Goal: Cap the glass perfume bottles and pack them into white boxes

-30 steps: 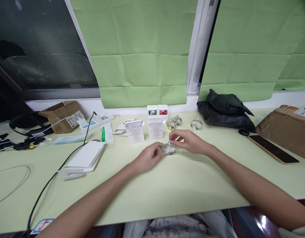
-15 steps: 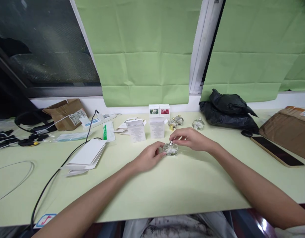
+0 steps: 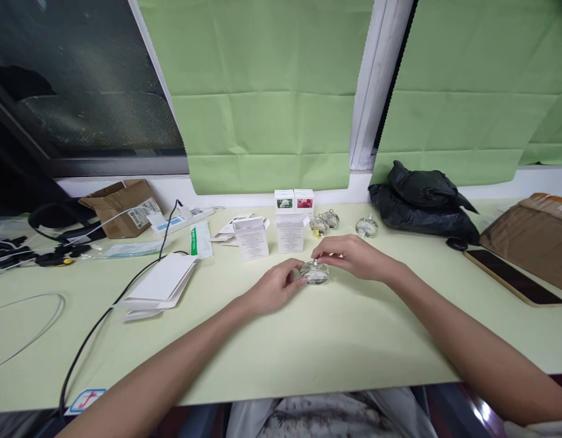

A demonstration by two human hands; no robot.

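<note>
Head view, looking down on the pale green bench [image 3: 308, 347]: a small clear glass bottle [image 3: 314, 274] sitting upright near the middle, just in front of two opened white cartons [image 3: 270, 237]. Left hand [image 3: 274, 289] curled against the bottle's left flank, fingertips touching the glass and steadying it. Right hand [image 3: 351, 255] arched over from the other side, thumb and forefinger pinched at the little cap on top (hard to tell whether the cap is seated or only resting there). Judging from that pose, the step in hand looks like fitting or twisting the stopper, bottle braced from below. Next move, by the look of it, calls for a firm hold on the round slippery body and a small careful turn at the neck, without tipping it. Behind: three more glass bottles [image 3: 340, 222] in a loose row, two small printed boxes [image 3: 294, 201] against the wall, a black plastic bag [image 3: 420, 198] to the right, a phone [image 3: 513, 277] lying flat beside a brown parcel [image 3: 534, 237]. To the left: a stack of flat white card [image 3: 160, 286], a black cable [image 3: 112, 316] trailing across, another brown box [image 3: 119, 207] at the back.
</note>
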